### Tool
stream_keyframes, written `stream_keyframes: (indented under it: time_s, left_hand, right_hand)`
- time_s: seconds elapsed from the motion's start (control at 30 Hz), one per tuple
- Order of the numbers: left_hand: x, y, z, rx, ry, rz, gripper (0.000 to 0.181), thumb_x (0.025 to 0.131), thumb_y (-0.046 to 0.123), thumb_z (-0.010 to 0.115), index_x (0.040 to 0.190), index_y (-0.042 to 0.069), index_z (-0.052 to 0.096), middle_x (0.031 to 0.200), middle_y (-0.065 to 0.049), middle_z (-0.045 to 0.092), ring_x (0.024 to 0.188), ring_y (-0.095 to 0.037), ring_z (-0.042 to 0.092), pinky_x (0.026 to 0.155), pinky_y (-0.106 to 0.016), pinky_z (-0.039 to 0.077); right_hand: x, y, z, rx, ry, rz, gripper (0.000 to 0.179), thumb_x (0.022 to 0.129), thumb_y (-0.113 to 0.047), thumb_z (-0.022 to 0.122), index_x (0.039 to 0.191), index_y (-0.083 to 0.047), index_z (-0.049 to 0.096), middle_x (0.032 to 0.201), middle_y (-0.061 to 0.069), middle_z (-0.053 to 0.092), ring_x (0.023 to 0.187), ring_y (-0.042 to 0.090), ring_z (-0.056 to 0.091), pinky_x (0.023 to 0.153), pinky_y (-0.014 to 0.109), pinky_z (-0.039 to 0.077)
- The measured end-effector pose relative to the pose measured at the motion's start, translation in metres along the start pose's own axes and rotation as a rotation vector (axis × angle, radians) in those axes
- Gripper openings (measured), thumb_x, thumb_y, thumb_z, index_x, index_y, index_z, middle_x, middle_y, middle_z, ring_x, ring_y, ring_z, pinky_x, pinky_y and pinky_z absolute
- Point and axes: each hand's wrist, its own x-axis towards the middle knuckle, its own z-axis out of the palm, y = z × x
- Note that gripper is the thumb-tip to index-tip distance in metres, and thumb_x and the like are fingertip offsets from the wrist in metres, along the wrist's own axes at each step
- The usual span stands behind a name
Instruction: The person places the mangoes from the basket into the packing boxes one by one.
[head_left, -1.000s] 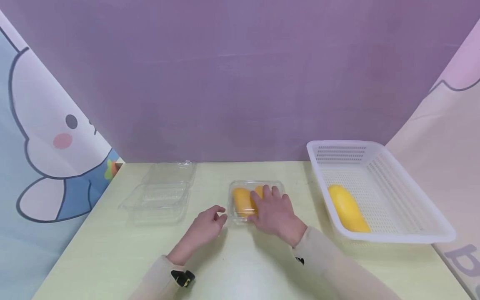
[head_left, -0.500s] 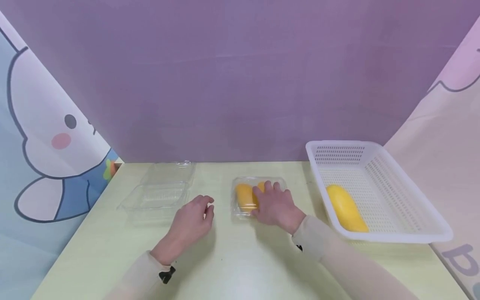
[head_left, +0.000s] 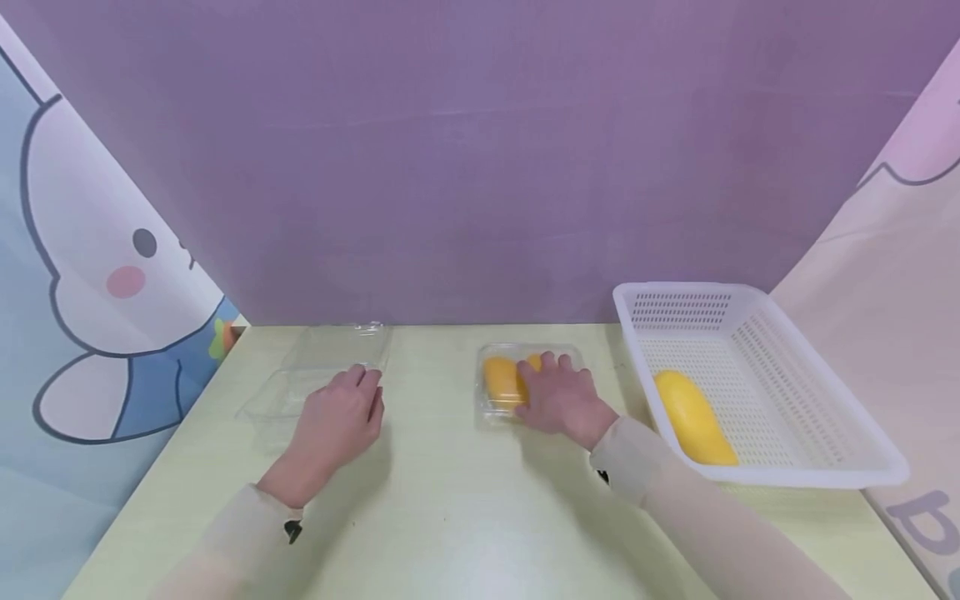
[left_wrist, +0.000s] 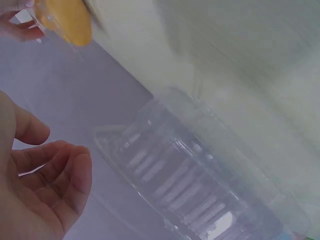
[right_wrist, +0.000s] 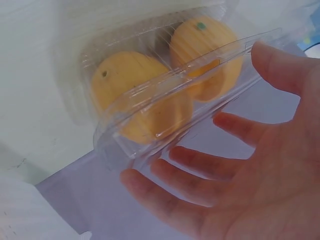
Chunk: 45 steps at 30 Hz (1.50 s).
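A clear plastic clamshell box (head_left: 486, 418), lid closed, holds two yellow mangoes (head_left: 501, 382) on the table. My right hand (head_left: 558, 398) lies over its right part, and in the right wrist view the spread fingers (right_wrist: 195, 160) and thumb (right_wrist: 280, 65) are at the lid's edge. To the left, my left hand (head_left: 333, 429) hovers at the near right side of an empty clamshell (head_left: 277, 396) whose lid stands open behind it. The left wrist view shows those fingers loosely bent beside the ribbed plastic (left_wrist: 185, 170), with nothing between them.
A white perforated basket (head_left: 810, 477) stands at the right with one yellow mango (head_left: 693, 421) in it. Behind the pale table (head_left: 442, 533) rises a purple panel (head_left: 465, 167). Cartoon-printed sheets (head_left: 82, 317) hang at the sides.
My left hand has moved left, from beside the filled box to the empty clamshell. The filled box has slid slightly back and to the right under my right hand.
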Motion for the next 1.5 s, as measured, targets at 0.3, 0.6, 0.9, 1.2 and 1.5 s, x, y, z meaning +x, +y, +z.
stream_keyframes:
  time_s: [0.3, 0.6, 0.9, 1.2, 1.5]
  left_hand:
    - [-0.005, -0.027, -0.007, 0.037, -0.027, -0.074, 0.024, 0.089, 0.009, 0.063, 0.105, -0.009, 0.065, 0.085, -0.019, 0.06, 0.068, -0.034, 0.06, 0.047, -0.046, 0.052]
    - [-0.007, -0.054, -0.015, 0.012, -0.097, -0.203, 0.033, 0.093, 0.011, 0.058, 0.116, -0.013, 0.059, 0.098, -0.028, 0.062, 0.078, -0.042, 0.061, 0.058, -0.055, 0.055]
    - [-0.01, -0.087, -0.014, -0.012, -0.121, -0.329, 0.039, 0.096, 0.013, 0.052, 0.121, -0.017, 0.054, 0.103, -0.034, 0.057, 0.081, -0.046, 0.058, 0.065, -0.058, 0.053]
    - [-0.026, -0.115, -0.01, -0.017, -0.117, -0.435, 0.043, 0.098, 0.014, 0.048, 0.123, -0.021, 0.05, 0.109, -0.04, 0.052, 0.09, -0.053, 0.055, 0.074, -0.064, 0.05]
    - [-0.039, -0.136, 0.003, -0.214, -0.212, -0.637, 0.052, 0.105, 0.022, 0.036, 0.134, -0.021, 0.041, 0.124, -0.043, 0.041, 0.11, -0.056, 0.044, 0.091, -0.07, 0.041]
  right_hand:
    - [0.008, 0.01, -0.001, 0.022, 0.006, 0.007, 0.068, 0.092, -0.044, 0.068, 0.151, -0.017, 0.046, 0.136, 0.018, 0.049, 0.113, 0.037, 0.048, 0.088, 0.058, 0.046]
    - [0.011, 0.016, -0.002, 0.024, 0.002, 0.013, 0.067, 0.093, -0.042, 0.068, 0.151, -0.017, 0.046, 0.134, 0.018, 0.049, 0.111, 0.037, 0.047, 0.086, 0.057, 0.046]
    - [0.016, 0.018, -0.003, 0.017, -0.005, 0.019, 0.068, 0.094, -0.042, 0.068, 0.152, -0.017, 0.044, 0.136, 0.018, 0.049, 0.113, 0.037, 0.047, 0.088, 0.058, 0.046]
    - [0.016, 0.018, -0.003, 0.015, -0.006, 0.02, 0.068, 0.094, -0.042, 0.067, 0.153, -0.017, 0.044, 0.139, 0.018, 0.048, 0.116, 0.038, 0.046, 0.09, 0.058, 0.046]
    - [0.018, 0.019, -0.002, 0.021, -0.008, 0.02, 0.068, 0.094, -0.042, 0.068, 0.152, -0.016, 0.044, 0.14, 0.018, 0.048, 0.116, 0.037, 0.047, 0.091, 0.058, 0.046]
